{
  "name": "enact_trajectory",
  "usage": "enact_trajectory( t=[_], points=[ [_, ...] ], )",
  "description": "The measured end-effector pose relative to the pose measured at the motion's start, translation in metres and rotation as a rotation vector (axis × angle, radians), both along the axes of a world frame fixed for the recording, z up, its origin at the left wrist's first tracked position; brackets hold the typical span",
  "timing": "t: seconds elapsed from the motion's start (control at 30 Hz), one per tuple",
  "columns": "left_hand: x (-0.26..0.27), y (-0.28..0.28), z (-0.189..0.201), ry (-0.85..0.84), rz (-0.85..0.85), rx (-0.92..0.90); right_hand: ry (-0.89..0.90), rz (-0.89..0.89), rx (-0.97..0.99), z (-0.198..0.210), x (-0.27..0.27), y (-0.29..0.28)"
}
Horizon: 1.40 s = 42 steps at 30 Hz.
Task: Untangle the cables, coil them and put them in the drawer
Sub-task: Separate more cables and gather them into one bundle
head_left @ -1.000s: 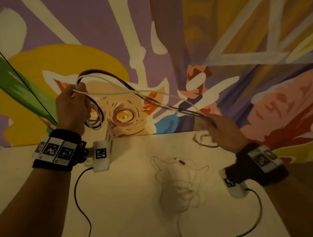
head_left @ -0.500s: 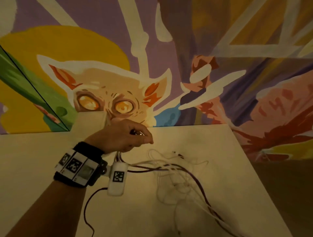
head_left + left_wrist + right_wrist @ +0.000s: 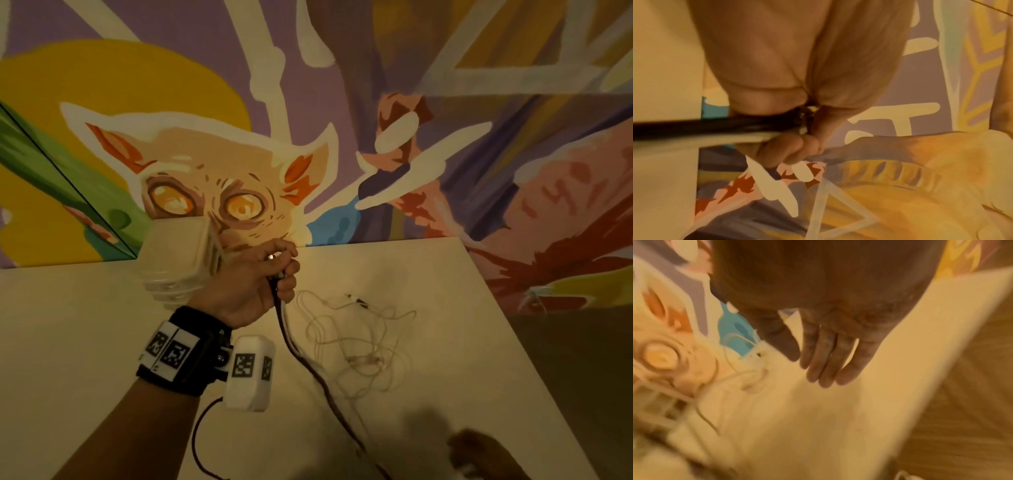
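**Cable ends gathered in left hand, coil not yet started**

- Step in hand, as I judge it: untangling is partly done. My left hand (image 3: 251, 284) has its fingers curled tight round the ends of the dark purple cable and the thicker white cable (image 3: 291, 346), plugs peeping out at the top of the fist. The left wrist view confirms the clamp on both strands.
- Those two run together from the fist toward 5 o'clock across the cream tabletop (image 3: 462, 342), leaving frame at the bottom.
- The thin white earphone-type cable (image 3: 356, 342) lies in a loose snarl at 3 o'clock of the fist, just beside the pair; whether it crosses them I cannot tell.
- Right hand (image 3: 830, 356): fingers straight and together, holding nothing, above the table near its right edge.
- Next move, I reckon: right hand takes the trailing pair and begins winding loops toward the left fist, keeping clear of the thin snarl.
- The pale plastic drawer unit (image 3: 181, 263) sits at 10 o'clock, touching-close behind the left hand, against the painted mural wall (image 3: 445, 85).
- Room: open tabletop at 6 to 8 o'clock. The right edge drops to floor; the trailing pair could slide off there.
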<state>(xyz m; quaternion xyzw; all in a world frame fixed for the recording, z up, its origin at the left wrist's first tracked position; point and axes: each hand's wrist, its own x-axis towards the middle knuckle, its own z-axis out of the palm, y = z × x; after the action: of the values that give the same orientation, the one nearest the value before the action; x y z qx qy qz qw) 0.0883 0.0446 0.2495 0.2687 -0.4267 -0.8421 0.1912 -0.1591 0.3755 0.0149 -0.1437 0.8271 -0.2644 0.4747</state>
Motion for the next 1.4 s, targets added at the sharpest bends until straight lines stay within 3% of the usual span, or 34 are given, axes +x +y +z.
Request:
enact_trajectory(
  t=[0.2,0.33,0.4,0.53,0.8,1.03,1.4],
  points=[
    [0.0,0.016,0.001,0.011,0.002,-0.002,-0.209,-0.135,-0.03,-0.011,0.047,-0.123],
    [0.008,0.015,-0.001,0.04,0.055,0.008,-0.223,-0.18,-0.132,0.005,0.064,-0.156],
    [0.014,0.012,-0.005,0.055,0.086,0.028,-0.149,-0.167,-0.21,0.019,0.065,-0.164],
    [0.017,0.008,-0.011,0.047,0.101,0.058,0.105,0.096,-0.381,0.069,0.054,-0.172],
    [-0.007,0.007,-0.022,0.041,0.207,0.158,0.485,0.261,-0.824,0.183,0.063,-0.202],
    [-0.022,0.011,-0.028,0.128,0.329,0.175,0.545,0.541,-0.844,0.202,0.091,-0.209],
    [-0.025,0.015,-0.033,0.205,0.324,0.103,0.472,0.593,-0.731,0.192,0.094,-0.214]
  ],
)
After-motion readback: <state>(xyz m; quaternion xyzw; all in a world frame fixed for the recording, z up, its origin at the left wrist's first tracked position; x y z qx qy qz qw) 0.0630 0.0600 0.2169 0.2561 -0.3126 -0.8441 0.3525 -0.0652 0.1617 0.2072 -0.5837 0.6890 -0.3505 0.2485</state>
